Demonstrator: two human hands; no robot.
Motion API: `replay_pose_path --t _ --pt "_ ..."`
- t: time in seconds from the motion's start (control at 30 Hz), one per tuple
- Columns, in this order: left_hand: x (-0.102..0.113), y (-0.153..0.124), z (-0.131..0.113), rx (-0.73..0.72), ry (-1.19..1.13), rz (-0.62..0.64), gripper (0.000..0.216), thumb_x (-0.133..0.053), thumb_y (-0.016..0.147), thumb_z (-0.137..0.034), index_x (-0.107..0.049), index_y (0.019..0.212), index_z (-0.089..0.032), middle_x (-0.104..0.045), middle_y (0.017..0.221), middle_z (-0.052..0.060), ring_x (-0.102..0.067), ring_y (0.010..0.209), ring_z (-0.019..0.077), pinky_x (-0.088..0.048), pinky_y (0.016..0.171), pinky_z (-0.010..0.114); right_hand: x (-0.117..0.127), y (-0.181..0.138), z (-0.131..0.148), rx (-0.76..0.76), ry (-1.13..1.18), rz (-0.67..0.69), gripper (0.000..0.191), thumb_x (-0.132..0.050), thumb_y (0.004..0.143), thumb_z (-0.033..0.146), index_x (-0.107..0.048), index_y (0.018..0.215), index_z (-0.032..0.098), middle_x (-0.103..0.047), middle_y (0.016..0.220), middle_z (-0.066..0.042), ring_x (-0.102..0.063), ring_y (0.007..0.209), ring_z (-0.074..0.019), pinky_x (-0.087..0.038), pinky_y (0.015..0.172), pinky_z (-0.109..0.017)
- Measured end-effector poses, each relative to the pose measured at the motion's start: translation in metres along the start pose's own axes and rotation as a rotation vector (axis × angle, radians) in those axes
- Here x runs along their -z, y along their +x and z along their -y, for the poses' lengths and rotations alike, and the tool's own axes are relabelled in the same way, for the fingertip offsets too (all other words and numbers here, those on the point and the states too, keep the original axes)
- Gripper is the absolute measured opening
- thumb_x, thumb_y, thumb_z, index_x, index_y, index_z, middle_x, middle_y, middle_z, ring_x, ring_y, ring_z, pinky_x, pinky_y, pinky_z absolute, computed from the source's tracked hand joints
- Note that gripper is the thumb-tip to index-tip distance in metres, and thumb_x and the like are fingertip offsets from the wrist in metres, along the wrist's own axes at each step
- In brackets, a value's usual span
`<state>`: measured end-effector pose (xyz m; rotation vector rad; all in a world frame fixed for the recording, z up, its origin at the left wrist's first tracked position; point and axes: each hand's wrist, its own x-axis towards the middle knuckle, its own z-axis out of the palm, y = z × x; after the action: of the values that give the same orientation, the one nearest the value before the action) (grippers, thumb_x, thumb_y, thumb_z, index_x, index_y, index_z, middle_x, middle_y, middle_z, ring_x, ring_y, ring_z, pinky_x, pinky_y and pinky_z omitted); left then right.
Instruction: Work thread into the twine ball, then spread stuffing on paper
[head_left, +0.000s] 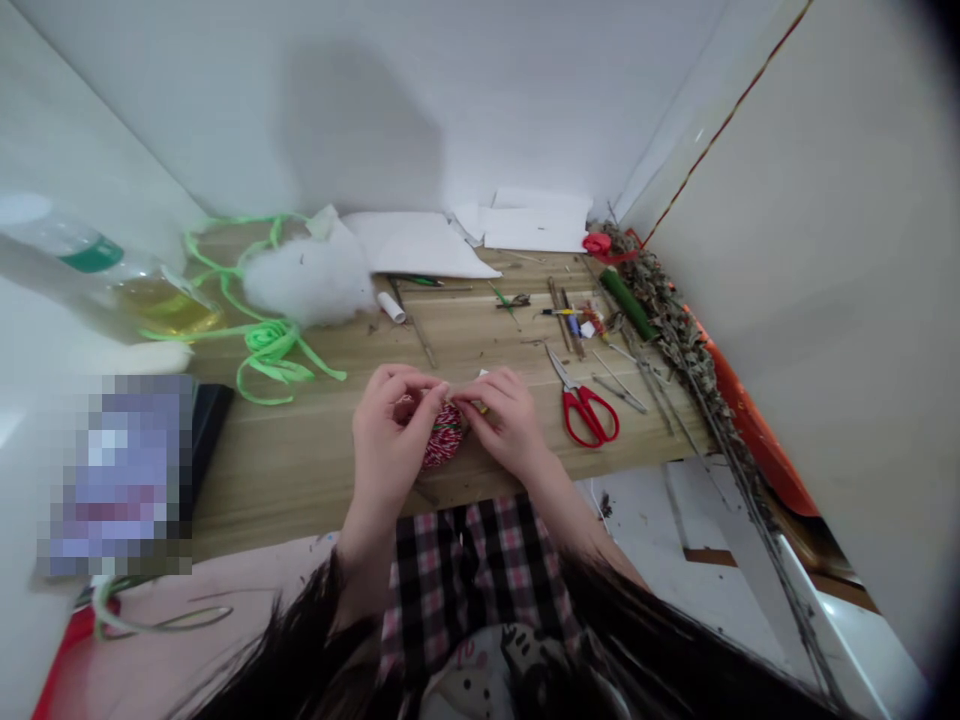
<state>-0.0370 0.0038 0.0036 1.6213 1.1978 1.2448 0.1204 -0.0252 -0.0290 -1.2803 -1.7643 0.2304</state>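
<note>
Near the front edge of the table, my left hand is curled round the left and top of a round bundle of red-and-white yarn with a bit of green on it. Thumb and index finger of that hand are pressed together at its top. My right hand pinches close by, at the bundle's upper right; what lies between its fingertips is too small to tell. To the right of it lie red-handled scissors, blades apart and pointing away. A small white and yellow piece shows partly behind the right hand.
White stuffing and bright green ribbon lie at the back left, beside a bottle. A white roll, several sticks, a green stem and dried plants spread rightward. A blurred-out screen stands left.
</note>
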Motion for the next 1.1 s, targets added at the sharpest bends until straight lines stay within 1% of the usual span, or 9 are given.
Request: replay_pose_path --t 0.13,0.23,0.37,0.53,0.63,0.73,0.93,1.0,1.1 --pt "0.002 0.002 0.003 0.039 -0.073 -0.010 0.012 -0.070 0.082 -0.031 -0.068 0.078 -0.020 -0.061 0.089 0.003 -0.060 0.085 0.0142 -0.051 0.062 0.020 0.000 0.001 0.001 0.007 -0.032 0.047 0.016 -0.057 0.097 0.028 -0.072 0.092 0.025 -0.070 0.087 -0.004 -0.058 0.086 -0.0204 -0.042 0.080 -0.037" --pt "0.003 0.003 0.008 0.051 -0.088 -0.028 0.014 -0.070 0.082 -0.032 -0.067 0.077 -0.019 -0.062 0.087 0.002 -0.061 0.085 0.0146 -0.052 0.065 0.021 0.001 0.002 0.002 0.013 -0.050 0.059 0.016 -0.058 0.097 0.030 -0.072 0.092 0.025 -0.070 0.087 -0.004 -0.058 0.087 -0.0202 -0.041 0.079 -0.037" --pt "0.002 0.002 0.010 0.035 -0.113 -0.047 0.012 -0.071 0.081 -0.031 -0.067 0.078 -0.020 -0.064 0.084 0.001 -0.062 0.083 0.0145 -0.053 0.067 0.023 0.001 0.001 0.002 0.058 -0.084 0.022 0.016 -0.059 0.097 0.029 -0.073 0.093 0.024 -0.069 0.088 -0.005 -0.057 0.086 -0.0202 -0.040 0.078 -0.036" --pt "0.002 -0.002 0.005 0.000 -0.105 -0.074 0.010 -0.071 0.082 -0.028 -0.068 0.080 -0.019 -0.066 0.083 0.000 -0.062 0.082 0.0132 -0.051 0.071 0.024 -0.001 0.000 0.004 0.129 -0.186 0.008 0.015 -0.059 0.097 0.026 -0.074 0.094 0.024 -0.069 0.075 -0.002 -0.054 0.078 -0.0187 -0.037 0.076 -0.034" --pt "0.001 -0.005 0.003 0.004 -0.111 -0.094 0.010 -0.071 0.082 -0.028 -0.069 0.082 -0.019 -0.067 0.085 0.001 -0.063 0.085 0.0139 -0.052 0.074 0.025 -0.003 0.000 0.004 0.143 -0.238 0.011 0.016 -0.058 0.098 0.027 -0.074 0.094 0.023 -0.070 0.075 -0.001 -0.054 0.078 -0.0177 -0.036 0.075 -0.033" --pt "0.001 -0.008 0.002 0.024 -0.140 -0.119 0.010 -0.072 0.081 -0.028 -0.069 0.082 -0.019 -0.067 0.087 0.002 -0.064 0.088 0.0149 -0.052 0.076 0.026 -0.005 0.000 0.004 0.187 -0.274 -0.018 0.018 -0.058 0.098 0.027 -0.073 0.091 0.022 -0.070 0.074 -0.001 -0.055 0.078 -0.0172 -0.036 0.073 -0.033" --pt "0.002 -0.010 0.002 0.043 -0.156 -0.105 0.010 -0.073 0.081 -0.029 -0.070 0.083 -0.019 -0.067 0.090 0.002 -0.064 0.092 0.0155 -0.054 0.082 0.028 -0.005 -0.002 0.002 0.207 -0.319 -0.010 0.017 -0.058 0.099 0.027 -0.073 0.093 0.023 -0.070 0.073 0.000 -0.054 0.076 -0.0167 -0.035 0.073 -0.034" --pt "0.003 -0.010 0.001 0.037 -0.161 -0.096 0.014 -0.074 0.081 -0.030 -0.071 0.090 -0.020 -0.067 0.098 0.004 -0.064 0.100 0.0174 -0.054 0.089 0.031 -0.005 -0.002 0.002 0.212 -0.316 -0.023 0.015 -0.059 0.098 0.026 -0.072 0.092 0.023 -0.070 0.073 0.000 -0.054 0.076 -0.0167 -0.035 0.073 -0.034" --pt "0.010 -0.012 0.002 0.026 -0.156 -0.094 0.031 -0.071 0.082 -0.031 -0.066 0.111 -0.022 -0.066 0.118 0.006 -0.061 0.117 0.0211 -0.051 0.103 0.039 -0.006 -0.002 0.001 0.226 -0.303 -0.050 0.013 -0.060 0.097 0.025 -0.072 0.091 0.022 -0.071 0.074 0.000 -0.054 0.076 -0.0166 -0.036 0.073 -0.033"
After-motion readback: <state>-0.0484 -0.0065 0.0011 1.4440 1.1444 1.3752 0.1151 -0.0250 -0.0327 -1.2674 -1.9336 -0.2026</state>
